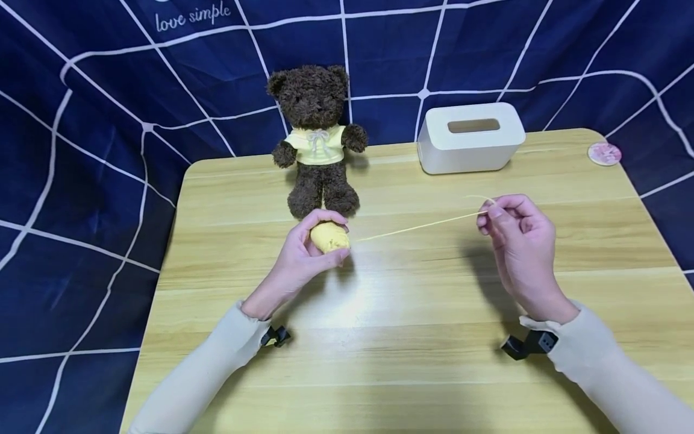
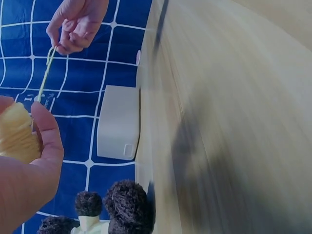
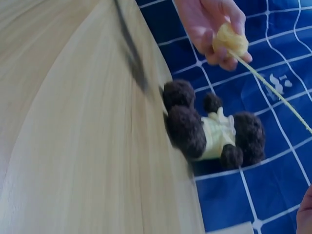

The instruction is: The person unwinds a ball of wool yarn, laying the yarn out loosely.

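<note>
left hand (image 1: 295,256) grips yellow yarn ball (image 1: 328,237) between thumb and fingers; right hand (image 1: 520,247) pinches its strand (image 1: 423,228), tail (image 1: 479,196) poking past fingertips. risk: hard tug against a loose left grip could pop the ball free.

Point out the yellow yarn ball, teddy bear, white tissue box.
Yellow yarn ball (image 1: 328,237): head view, middle of its exposed side.
Teddy bear (image 1: 320,152): head view, its yellow shirt.
White tissue box (image 1: 472,140): head view, top face below the slot.

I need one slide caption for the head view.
Left hand grips a yarn ball, right hand pinches its strand; bear behind.
</note>
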Demonstrator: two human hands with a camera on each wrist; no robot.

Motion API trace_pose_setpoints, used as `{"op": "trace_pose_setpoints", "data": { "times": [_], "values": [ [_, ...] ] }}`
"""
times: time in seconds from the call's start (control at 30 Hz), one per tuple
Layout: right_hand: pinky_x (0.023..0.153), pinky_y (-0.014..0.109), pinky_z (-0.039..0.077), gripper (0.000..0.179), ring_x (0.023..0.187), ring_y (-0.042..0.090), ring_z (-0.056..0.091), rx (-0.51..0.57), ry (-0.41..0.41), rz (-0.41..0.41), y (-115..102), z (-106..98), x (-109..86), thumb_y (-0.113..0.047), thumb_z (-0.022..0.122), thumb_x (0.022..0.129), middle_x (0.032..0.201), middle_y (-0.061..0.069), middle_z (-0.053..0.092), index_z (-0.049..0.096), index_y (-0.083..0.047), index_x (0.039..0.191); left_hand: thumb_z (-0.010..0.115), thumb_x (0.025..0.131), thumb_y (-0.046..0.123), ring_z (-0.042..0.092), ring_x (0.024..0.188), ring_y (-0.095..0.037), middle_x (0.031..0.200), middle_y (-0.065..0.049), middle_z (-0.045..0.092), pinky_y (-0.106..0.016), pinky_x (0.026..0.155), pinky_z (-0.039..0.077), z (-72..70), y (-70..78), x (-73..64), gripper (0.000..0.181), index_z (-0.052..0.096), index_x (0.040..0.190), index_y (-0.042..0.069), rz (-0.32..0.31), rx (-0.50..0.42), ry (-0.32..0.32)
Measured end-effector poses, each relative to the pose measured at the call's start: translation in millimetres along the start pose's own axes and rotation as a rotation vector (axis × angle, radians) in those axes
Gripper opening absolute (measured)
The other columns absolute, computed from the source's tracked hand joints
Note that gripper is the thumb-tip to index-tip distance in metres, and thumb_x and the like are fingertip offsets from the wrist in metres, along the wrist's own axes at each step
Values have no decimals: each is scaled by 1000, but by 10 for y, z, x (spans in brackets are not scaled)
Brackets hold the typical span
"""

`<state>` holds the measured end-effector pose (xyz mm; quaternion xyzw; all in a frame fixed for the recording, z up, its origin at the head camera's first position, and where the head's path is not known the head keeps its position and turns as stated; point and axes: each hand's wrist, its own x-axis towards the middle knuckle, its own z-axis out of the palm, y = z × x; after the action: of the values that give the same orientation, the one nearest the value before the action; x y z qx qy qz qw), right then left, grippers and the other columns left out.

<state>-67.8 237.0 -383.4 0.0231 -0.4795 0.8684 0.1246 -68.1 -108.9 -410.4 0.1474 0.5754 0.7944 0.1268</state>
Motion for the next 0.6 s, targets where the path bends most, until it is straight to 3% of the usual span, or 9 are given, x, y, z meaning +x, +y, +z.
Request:
{"op": "trace_pose_setpoints", "data": {
  "times": [0.17, 0.3, 0.6],
  "values": [
    [66, 26, 63, 5, 75, 26, 70, 43, 53, -20, -70, -206, 68, 19, 60, 103, 93, 25, 72, 63, 16, 99, 74, 85, -19, 65, 103, -28, 132, -30, 56, -32, 79, 68, -52, -4, -11, 57, 56, 139, -12, 14, 60, 24],
    [66, 27, 65, 4, 74, 27, 70, 75, 94, -28, -122, -406, 114, 20, 61, 102, 92, 25, 72, 63, 17, 99, 75, 85, -18, 66, 101, -29, 132, -27, 56, -34, 76, 69, -98, -7, -41, 57, 58, 139, -10, 0, 78, 31],
    [63, 27, 65, 6, 71, 26, 70, 81, 200, -18, -200, -854, 184, 20, 60, 101, 89, 23, 71, 63, 17, 97, 77, 87, -12, 64, 92, -28, 122, -22, 64, -31, 67, 65, -141, -23, -70, 50, 67, 134, 5, 8, 32, 14]
  ]
}}
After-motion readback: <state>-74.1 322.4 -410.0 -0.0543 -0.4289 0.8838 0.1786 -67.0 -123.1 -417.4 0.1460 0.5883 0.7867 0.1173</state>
